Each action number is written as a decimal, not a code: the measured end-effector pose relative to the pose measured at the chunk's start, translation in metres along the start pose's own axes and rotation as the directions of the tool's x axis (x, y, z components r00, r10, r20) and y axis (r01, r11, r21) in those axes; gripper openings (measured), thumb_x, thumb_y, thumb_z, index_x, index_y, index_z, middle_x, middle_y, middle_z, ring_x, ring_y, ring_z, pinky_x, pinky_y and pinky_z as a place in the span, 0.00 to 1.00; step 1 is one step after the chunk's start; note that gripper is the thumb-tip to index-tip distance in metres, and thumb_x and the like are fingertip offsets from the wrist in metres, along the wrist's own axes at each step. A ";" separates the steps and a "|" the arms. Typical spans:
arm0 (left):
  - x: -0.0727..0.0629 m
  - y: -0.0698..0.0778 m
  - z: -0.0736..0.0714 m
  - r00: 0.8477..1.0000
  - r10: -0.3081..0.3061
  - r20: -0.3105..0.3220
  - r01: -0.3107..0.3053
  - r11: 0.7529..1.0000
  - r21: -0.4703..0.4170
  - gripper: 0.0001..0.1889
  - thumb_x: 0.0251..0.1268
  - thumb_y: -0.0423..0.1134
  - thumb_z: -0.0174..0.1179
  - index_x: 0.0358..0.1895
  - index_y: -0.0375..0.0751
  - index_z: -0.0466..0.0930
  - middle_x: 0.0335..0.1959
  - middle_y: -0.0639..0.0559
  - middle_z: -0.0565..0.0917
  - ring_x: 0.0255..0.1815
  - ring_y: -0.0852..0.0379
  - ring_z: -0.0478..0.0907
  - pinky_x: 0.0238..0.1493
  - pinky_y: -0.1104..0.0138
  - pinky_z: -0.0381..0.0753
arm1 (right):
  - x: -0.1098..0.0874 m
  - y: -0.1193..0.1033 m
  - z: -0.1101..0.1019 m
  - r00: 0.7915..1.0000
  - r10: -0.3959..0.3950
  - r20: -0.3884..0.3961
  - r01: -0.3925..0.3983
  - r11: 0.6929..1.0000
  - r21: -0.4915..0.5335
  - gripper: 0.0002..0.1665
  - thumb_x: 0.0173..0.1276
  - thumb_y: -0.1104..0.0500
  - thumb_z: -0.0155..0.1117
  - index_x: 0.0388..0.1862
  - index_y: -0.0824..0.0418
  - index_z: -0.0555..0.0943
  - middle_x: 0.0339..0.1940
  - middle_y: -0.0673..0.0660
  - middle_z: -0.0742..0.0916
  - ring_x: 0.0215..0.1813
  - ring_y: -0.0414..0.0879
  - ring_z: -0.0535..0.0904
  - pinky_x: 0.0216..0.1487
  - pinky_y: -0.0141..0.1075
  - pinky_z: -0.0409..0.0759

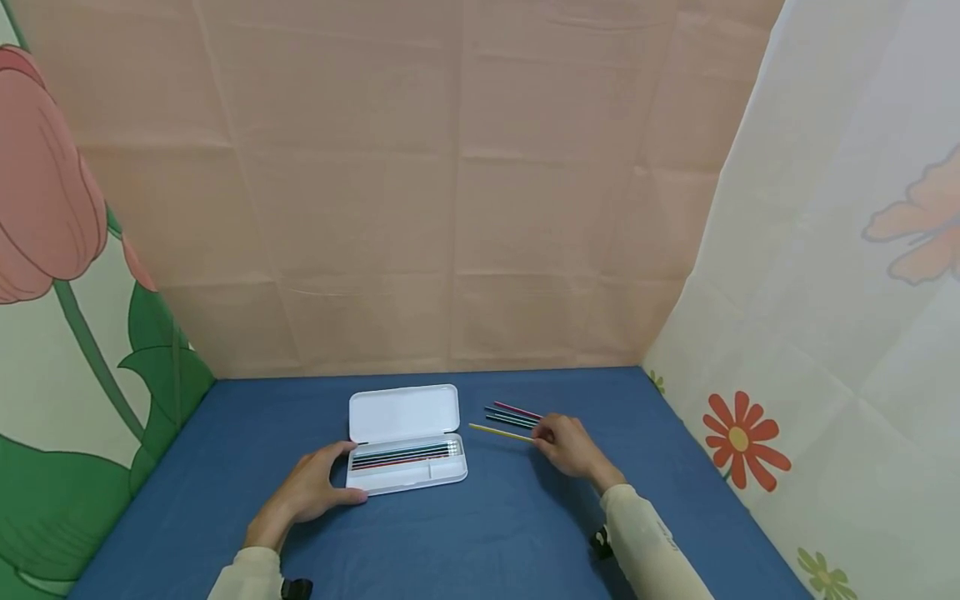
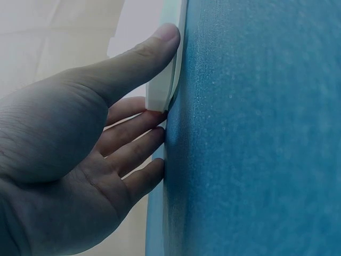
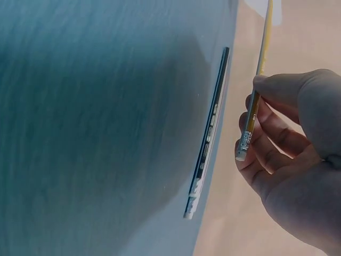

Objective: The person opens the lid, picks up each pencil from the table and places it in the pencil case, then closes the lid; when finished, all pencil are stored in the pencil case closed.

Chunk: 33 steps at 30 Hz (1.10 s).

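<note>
A white pencil case [image 1: 392,484] lies with its lid [image 1: 405,414] folded back on the blue cloth. Several dark and reddish pencils [image 1: 397,457] are side by side in its rear compartment. My left hand [image 1: 309,488] holds the case's left end, thumb at the front corner and fingers behind. To the right of the case, my right hand [image 1: 567,447] pinches a yellow pencil [image 1: 498,432] near its eraser end. In the right wrist view this yellow pencil [image 3: 265,42] is raised off the cloth, eraser [image 3: 241,156] by the curled fingers.
Several loose pencils [image 1: 510,415], dark ones and a red one, lie on the cloth just behind the right hand. Blue cloth [image 1: 450,550] covers the table. A tan sheet [image 1: 450,208] hangs at the back, with flower-printed sheets [image 1: 795,350] at both sides.
</note>
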State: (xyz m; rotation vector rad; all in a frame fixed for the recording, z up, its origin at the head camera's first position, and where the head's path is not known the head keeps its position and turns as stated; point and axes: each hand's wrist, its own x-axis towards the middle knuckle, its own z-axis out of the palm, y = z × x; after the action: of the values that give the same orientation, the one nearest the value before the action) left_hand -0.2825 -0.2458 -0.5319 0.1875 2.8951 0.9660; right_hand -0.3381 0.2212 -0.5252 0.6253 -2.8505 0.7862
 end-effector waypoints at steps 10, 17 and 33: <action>0.000 -0.002 0.002 1.000 -0.004 0.002 0.004 1.000 -0.009 0.53 0.56 0.53 0.89 0.81 0.33 0.74 0.82 0.26 0.75 0.84 0.21 0.69 0.81 0.25 0.70 | 0.007 -0.017 0.006 0.999 -0.050 0.003 0.050 0.999 -0.004 0.04 0.81 0.64 0.72 0.46 0.57 0.92 0.41 0.50 0.90 0.40 0.38 0.79 0.43 0.34 0.82; -0.001 -0.003 0.001 1.000 0.003 0.004 -0.003 1.000 -0.007 0.53 0.56 0.53 0.89 0.81 0.32 0.74 0.82 0.26 0.75 0.84 0.21 0.69 0.82 0.25 0.70 | 0.015 -0.028 0.011 0.993 -0.114 -0.001 0.114 0.993 -0.012 0.04 0.81 0.64 0.72 0.44 0.59 0.93 0.39 0.50 0.89 0.39 0.38 0.78 0.42 0.33 0.80; 0.000 -0.003 0.001 1.000 0.009 0.001 -0.009 1.000 -0.008 0.53 0.55 0.55 0.89 0.80 0.33 0.74 0.82 0.26 0.75 0.84 0.21 0.70 0.82 0.25 0.70 | 0.031 -0.057 0.030 0.981 -0.196 0.000 0.195 0.979 -0.051 0.04 0.79 0.66 0.73 0.43 0.60 0.93 0.35 0.50 0.87 0.37 0.39 0.76 0.42 0.35 0.77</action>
State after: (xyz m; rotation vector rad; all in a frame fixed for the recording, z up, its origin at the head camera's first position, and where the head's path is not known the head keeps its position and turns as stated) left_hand -0.2825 -0.2478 -0.5350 0.2011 2.8913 0.9784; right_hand -0.3422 0.1502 -0.5176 0.8783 -2.7400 0.6795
